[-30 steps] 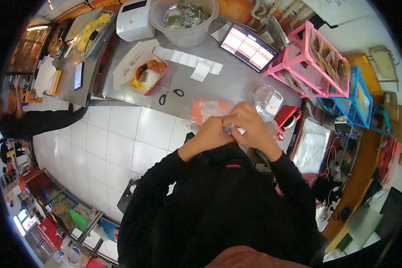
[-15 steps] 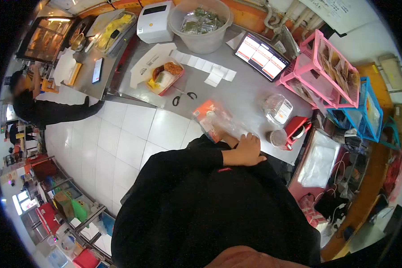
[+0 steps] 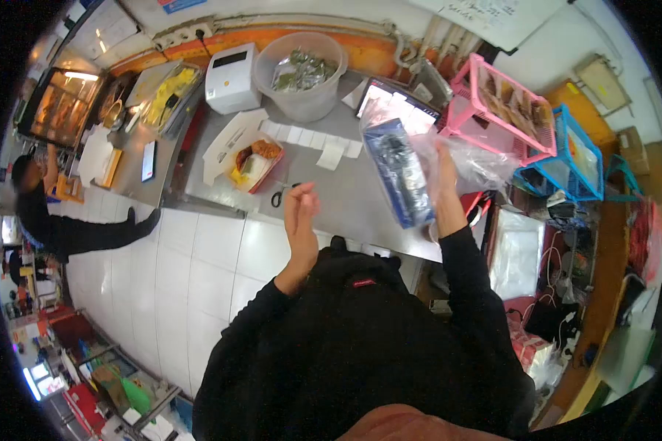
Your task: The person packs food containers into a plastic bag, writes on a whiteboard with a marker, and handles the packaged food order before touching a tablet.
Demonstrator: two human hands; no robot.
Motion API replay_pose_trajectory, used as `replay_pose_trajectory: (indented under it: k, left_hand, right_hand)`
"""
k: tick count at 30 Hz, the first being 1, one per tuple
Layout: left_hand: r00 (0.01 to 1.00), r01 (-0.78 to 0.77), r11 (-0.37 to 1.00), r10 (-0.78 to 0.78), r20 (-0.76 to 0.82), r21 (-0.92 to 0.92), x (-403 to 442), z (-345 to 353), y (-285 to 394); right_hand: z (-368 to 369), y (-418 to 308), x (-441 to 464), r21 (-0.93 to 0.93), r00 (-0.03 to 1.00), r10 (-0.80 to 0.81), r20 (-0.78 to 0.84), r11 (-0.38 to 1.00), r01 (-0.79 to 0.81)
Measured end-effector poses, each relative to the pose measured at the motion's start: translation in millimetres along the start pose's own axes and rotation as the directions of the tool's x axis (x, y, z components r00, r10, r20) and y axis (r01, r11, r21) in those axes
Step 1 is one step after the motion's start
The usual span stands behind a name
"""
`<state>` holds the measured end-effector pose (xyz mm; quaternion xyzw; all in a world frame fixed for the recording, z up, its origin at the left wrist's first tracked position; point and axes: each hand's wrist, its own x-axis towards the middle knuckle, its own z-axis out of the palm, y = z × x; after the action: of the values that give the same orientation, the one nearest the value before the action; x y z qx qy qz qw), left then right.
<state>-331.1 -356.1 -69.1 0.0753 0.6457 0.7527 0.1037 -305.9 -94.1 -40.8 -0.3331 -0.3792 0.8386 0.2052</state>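
My right hand (image 3: 448, 192), on the right of the table, grips a clear plastic bag holding a blue package (image 3: 400, 173). The package is lifted and tilted over the table, and loose clear plastic (image 3: 484, 163) trails off to the right. My left hand (image 3: 301, 224) is raised at the table's front edge, apart from the bag. Its fingers point up and it holds nothing. Scissors (image 3: 276, 198) lie just left of it, partly hidden by the hand. Behind them stands an opened meal box (image 3: 260, 176) with fried chicken and rice in it.
A strip of white labels (image 3: 301, 137) lies behind the meal box. At the back are a label printer (image 3: 232, 82), a plastic tub (image 3: 301, 106) and a lit tablet (image 3: 379, 103). Pink (image 3: 463, 132) and blue baskets (image 3: 585, 176) stand right. Another person (image 3: 44, 213) works far left.
My hands were together low at the table edge by an orange-red package in clear plastic. Now they are apart, and the right one has raised a bag with a blue side showing.
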Motion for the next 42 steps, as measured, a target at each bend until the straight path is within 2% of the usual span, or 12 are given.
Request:
replay_pose_trajectory:
  k: [4, 7, 9, 13, 18, 21, 24, 25, 27, 29, 32, 42]
  left_hand:
    - [0.931, 0.301, 0.928, -0.236, 0.28, -0.22, 3, 21, 15]
    - [0.955, -0.026, 0.94, 0.124, 0.27, -0.339, -1, 59, 51]
    - [0.951, -0.075, 0.9, 0.194, 0.241, -0.429, 2, 81, 65]
    - [0.879, 0.183, 0.85, 0.083, 0.469, -0.494, 16, 93, 98]
    - [0.832, -0.357, 0.874, 0.458, 0.313, -0.329, 6, 101, 111]
    - [0.802, -0.492, 0.805, 0.568, 0.187, -0.332, 0, 106, 114]
    - [0.831, -0.059, 0.852, 0.33, 0.447, -0.52, 3, 89, 61]
    - [0.819, 0.06, 0.817, 0.288, 0.497, -0.574, 3, 84, 35]
    - [0.635, 0.19, 0.855, 0.268, 0.725, -0.482, 8, 55, -9]
    - [0.498, 0.352, 0.863, 0.155, 0.853, -0.363, 3, 29, -7]
    - [0.399, 0.476, 0.84, 0.056, 0.915, -0.259, -6, 13, -1]
    - [0.423, 0.5, 0.845, -0.045, 0.905, -0.191, -4, 11, 20]
  right_hand:
    - [3, -52, -5, -0.109, 0.97, -0.107, 0.22, 0.985, 0.134]
    - [31, -77, -31, -0.154, 0.981, -0.049, 0.186, 0.985, 0.079]
    - [49, -84, -55, -0.139, 0.976, -0.054, 0.209, 0.987, 0.085]
    - [74, -97, -89, -0.135, 0.974, 0.059, 0.218, 0.99, -0.03]
    - [45, -87, -56, -0.004, 0.919, -0.101, 0.382, 0.994, 0.111]
    - [42, -86, -49, 0.12, 0.834, -0.082, 0.545, 0.993, 0.02]
    - [54, -103, -75, 0.123, 0.752, 0.001, 0.659, 0.986, -0.108]
    - [65, -108, -94, -0.005, 0.814, -0.08, 0.576, 0.995, 0.101]
    - [84, -109, -129, -0.305, 0.86, -0.296, 0.415, 0.846, 0.438]
    - [83, -117, -144, -0.541, 0.72, -0.39, 0.574, 0.48, 0.691]
    - [82, -124, -159, -0.517, 0.494, -0.348, 0.797, 0.031, 0.856]
    - [88, -120, -162, -0.346, 0.295, -0.219, 0.93, -0.247, 0.905]
